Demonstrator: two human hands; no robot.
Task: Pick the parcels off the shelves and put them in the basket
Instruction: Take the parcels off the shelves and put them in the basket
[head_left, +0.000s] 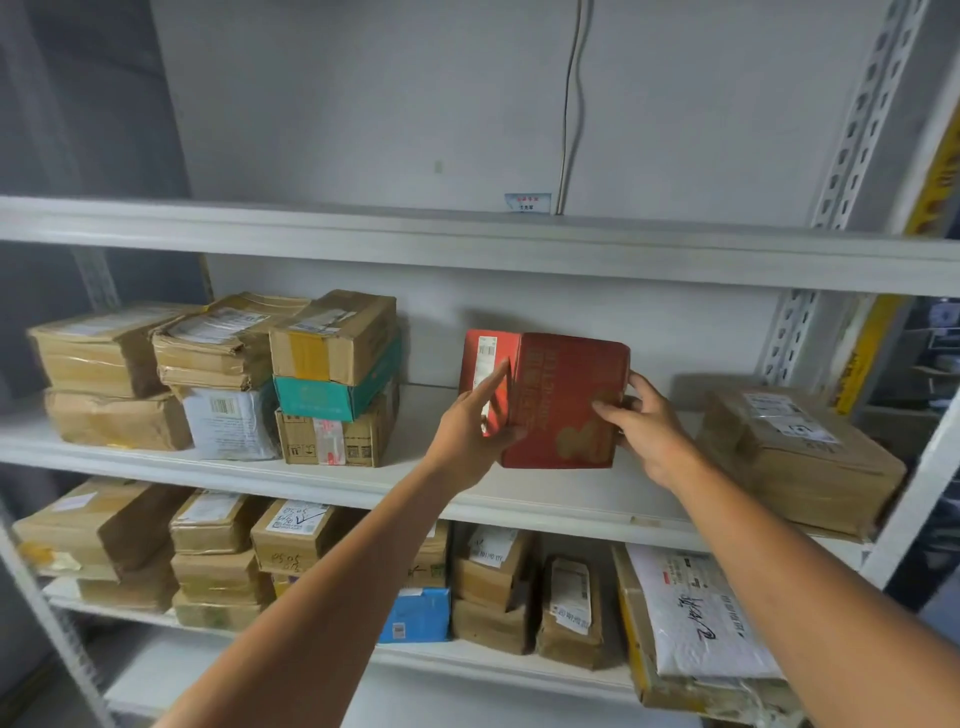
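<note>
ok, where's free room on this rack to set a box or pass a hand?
Top shelf: bare as far as shown. Middle shelf: open stretch between the teal box stack and the red box; narrower gap between red box and brown parcel, taken by the right hand. Lower shelf: crowded with parcels.

Red parcel (563, 402) upright, above mid shelf (519, 499).

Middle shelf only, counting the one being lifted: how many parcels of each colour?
Brown parcels: 6, though the crushed ones are hard to tell apart
White parcel: 1
Teal box: 1
Red box: 1
Total: 9
</note>
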